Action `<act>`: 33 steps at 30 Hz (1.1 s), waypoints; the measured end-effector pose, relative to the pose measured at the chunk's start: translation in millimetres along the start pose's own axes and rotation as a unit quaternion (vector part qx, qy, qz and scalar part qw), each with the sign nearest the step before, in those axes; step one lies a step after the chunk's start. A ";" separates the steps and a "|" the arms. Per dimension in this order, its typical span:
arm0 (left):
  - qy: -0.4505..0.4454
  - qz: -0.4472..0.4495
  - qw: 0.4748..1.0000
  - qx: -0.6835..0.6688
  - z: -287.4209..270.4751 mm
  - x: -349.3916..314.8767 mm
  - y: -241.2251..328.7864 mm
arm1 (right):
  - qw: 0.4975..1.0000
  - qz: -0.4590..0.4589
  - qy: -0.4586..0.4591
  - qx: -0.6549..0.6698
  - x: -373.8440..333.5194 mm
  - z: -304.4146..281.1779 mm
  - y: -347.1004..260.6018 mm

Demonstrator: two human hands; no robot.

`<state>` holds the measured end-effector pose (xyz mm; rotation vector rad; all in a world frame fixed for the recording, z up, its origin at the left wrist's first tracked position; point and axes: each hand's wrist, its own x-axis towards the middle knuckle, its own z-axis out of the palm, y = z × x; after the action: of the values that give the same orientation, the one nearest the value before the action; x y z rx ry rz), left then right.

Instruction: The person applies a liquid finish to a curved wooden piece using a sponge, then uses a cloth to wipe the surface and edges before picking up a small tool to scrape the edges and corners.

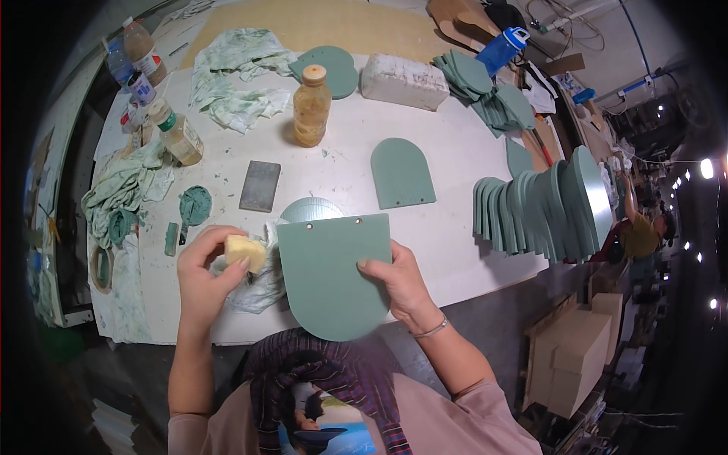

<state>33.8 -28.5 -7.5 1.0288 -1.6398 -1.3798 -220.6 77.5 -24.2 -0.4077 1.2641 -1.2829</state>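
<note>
My right hand (404,282) grips a green panel (330,277) by its right edge, thumb on the face. The panel has a straight top edge with two small holes and a rounded lower end. Just left of it, my left hand (203,277) is closed on a pale yellow sponge block (244,253), apart from the panel. A crumpled white cloth (262,294) lies behind the sponge and panel, partly hidden. Beyond the held panel's top edge, part of another green piece (312,208) shows. Farther off, a similar rounded panel (403,174) lies flat.
On the right, several green panels (523,216) stand in a row. Bottles (311,106), a white block (405,80), a grey rectangular block (260,186), a paste-covered round tool (195,205) and stained cloths (235,80) occupy the table. Cardboard boxes (578,356) sit below right; a person (637,235) is beyond.
</note>
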 end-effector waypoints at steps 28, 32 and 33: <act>-0.046 0.218 0.944 0.242 10.5 -16.7 11.7 | 1.000 0.005 -0.019 0.009 -3.9 -0.9 -1.8; 0.090 0.164 0.956 0.228 -8.0 -15.4 -16.6 | 1.000 -0.025 -0.001 -0.015 -7.7 -3.0 -1.1; 0.095 0.163 0.953 0.236 -18.0 -13.2 -28.7 | 1.000 -0.024 -0.011 -0.012 -7.9 -1.4 -0.6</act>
<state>58.7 -26.2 -33.9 1.0517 -1.9327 -0.6617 -220.5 84.6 -20.5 -0.4702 1.2595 -1.3017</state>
